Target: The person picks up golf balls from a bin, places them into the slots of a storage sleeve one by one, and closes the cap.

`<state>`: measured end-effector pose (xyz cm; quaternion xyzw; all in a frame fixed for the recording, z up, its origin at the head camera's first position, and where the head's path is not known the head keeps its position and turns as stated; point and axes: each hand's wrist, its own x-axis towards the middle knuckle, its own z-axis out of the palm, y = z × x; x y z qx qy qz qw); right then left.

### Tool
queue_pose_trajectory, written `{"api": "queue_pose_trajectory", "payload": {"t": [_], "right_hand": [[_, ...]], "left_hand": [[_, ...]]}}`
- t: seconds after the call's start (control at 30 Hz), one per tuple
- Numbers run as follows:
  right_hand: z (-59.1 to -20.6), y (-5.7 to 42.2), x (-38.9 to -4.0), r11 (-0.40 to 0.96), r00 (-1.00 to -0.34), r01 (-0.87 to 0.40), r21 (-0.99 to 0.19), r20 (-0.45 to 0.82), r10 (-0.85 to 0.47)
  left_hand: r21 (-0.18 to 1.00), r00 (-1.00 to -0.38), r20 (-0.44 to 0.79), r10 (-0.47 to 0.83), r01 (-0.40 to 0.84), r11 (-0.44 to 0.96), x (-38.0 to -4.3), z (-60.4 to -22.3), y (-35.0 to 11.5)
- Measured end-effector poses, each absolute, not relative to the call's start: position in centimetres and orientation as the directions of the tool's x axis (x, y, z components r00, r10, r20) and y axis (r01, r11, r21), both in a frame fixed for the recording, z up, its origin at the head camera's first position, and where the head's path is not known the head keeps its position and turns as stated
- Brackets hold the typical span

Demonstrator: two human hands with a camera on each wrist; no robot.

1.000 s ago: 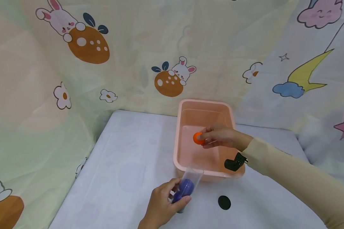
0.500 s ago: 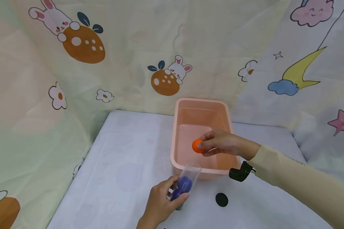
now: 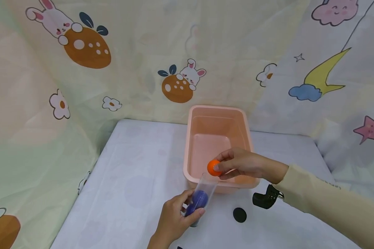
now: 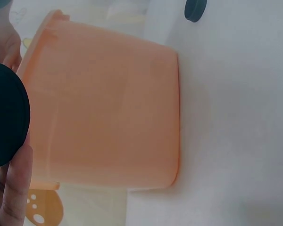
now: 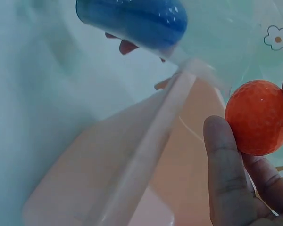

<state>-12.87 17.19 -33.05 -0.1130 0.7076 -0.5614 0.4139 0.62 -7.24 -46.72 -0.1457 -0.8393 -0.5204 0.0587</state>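
An orange golf ball (image 3: 213, 167), dimpled in the right wrist view, is pinched between the thumb and fingers of my right hand (image 3: 241, 164). It hangs over the front part of the pink bin (image 3: 190, 138), just above the mouth of a clear tube (image 3: 208, 182). My left hand (image 3: 176, 214) grips that tube, which tilts with its mouth up and to the right. Blue-purple balls (image 3: 200, 198) sit in its lower part. The tube's dark end (image 4: 7, 115) faces the left wrist camera and hides part of the left hand.
A round black cap (image 3: 239, 214) lies on the white-covered table (image 3: 137, 193), right of the tube. A patterned cloth (image 3: 137, 52) hangs behind the bin. A black wrist camera (image 3: 266, 197) hangs under the right sleeve.
My right hand has brought the orange golf ball down and toward me, from over the bin's middle to the tube's mouth. The left hand keeps its grip on the tube. The view has shifted slightly.
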Motion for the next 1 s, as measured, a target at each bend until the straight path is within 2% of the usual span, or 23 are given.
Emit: {"api": "queue_pose_trajectory", "payload": {"t": [0.5,0.83,1.0], "right_hand": [[-32.8,16.6,-11.3,0.393,-0.626,0.249,-0.885,-0.456,-0.633],[-32.9,16.6,-10.9,0.378,-0.633,0.284,-0.881,-0.468,-0.616],[-33.2,16.7,-10.6,0.33,-0.639,0.285,-0.9,-0.435,-0.634]], "left_hand": [[0.866,-0.957,0.221,0.188,0.281,0.414,0.6,-46.4,-6.9],[0.857,-0.947,0.251,0.198,0.313,0.409,0.7,-46.5,-7.0],[0.858,-0.945,0.26,0.199,0.32,0.402,0.8,-46.7,-7.0]]}}
